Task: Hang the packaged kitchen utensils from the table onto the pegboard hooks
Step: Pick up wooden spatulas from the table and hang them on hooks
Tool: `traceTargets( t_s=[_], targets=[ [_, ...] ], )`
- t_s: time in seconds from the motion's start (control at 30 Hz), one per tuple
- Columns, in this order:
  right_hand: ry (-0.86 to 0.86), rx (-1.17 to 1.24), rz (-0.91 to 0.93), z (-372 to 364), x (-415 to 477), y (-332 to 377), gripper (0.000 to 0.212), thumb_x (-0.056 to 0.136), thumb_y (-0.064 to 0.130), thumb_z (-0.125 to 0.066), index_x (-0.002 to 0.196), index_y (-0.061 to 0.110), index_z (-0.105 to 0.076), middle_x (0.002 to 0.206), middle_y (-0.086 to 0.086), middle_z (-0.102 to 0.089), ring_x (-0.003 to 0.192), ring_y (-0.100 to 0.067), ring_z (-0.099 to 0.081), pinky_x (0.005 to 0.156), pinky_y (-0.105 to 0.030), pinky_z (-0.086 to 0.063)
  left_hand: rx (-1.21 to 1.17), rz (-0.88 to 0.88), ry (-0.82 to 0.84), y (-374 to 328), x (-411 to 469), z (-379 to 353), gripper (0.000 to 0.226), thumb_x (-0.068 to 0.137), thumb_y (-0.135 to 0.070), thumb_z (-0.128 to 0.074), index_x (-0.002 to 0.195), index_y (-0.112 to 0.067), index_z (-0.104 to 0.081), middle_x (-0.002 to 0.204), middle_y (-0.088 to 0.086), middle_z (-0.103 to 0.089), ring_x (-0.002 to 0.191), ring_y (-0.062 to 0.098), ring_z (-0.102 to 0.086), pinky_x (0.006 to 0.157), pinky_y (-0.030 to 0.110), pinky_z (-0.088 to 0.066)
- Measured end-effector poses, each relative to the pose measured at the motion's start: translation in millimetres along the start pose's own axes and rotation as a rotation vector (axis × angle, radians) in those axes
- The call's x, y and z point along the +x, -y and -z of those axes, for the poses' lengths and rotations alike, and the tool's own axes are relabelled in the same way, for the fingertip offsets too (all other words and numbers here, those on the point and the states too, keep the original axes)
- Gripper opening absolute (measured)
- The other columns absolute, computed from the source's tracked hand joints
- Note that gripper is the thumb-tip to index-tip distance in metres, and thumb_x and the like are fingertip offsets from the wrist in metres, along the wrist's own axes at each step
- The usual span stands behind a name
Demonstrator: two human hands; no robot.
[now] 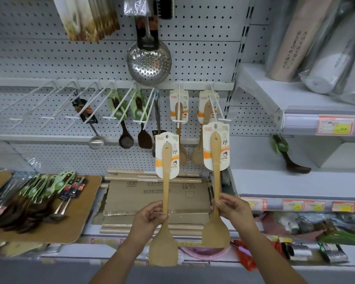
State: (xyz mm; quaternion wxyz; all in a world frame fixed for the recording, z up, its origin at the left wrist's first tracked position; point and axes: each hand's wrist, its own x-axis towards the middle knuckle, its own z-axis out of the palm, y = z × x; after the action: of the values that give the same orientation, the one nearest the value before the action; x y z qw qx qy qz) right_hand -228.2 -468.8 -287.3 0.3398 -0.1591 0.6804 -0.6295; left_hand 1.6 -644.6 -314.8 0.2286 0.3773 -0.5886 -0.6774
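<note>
While each hand pinches a wooden spatula by the thin neck of its handle, blade hanging down and card topmost, both pieces stand upright in front of the pegboard (203, 54). The left hand (150, 216) has fingers and thumb closed on the left spatula (166, 187). The right hand (232, 208) is likewise clamped on the right spatula (216, 175), whose card reaches higher. Its hanging hole sits near the tip of the right hook (219, 107), which lies at about one o'clock from the hole. That hook and the left hook (179, 103), at nine o'clock of it, already carry matching spatulas.

To hang these well, I judge it best to finish one side first. Turn the right card so its hole faces the hook tip squarely, slide it along the wire, and let go only once the card is well past the tip. The left one then wants lifting toward twelve o'clock to its own hook.

At nine o'clock of the hands, the table (84, 201) holds a pile of packaged utensils (29, 201). A skimmer (149, 62) hangs at twelve o'clock, and cardboard boxes (143, 193) lie behind the hands.
</note>
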Motion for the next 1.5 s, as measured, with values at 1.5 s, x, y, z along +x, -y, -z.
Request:
traceTargets(
  t_s=[1.5],
  targets=[
    [-0.185, -0.292, -0.153, -19, 159, 54, 0.018, 0.081, 0.006, -0.076, 0.098, 0.009, -0.077, 0.105, -0.012, -0.074, 0.102, -0.032, -0.07, 0.091, -0.045, -0.059, -0.03, 0.007, -0.026, -9, 13, 1, 0.039, 0.078, 0.011, -0.073, 0.109, -0.013, -0.072, 0.086, 0.004, -0.075, 0.082, 0.022, -0.072, 0.074, 0.031, -0.06]
  ],
)
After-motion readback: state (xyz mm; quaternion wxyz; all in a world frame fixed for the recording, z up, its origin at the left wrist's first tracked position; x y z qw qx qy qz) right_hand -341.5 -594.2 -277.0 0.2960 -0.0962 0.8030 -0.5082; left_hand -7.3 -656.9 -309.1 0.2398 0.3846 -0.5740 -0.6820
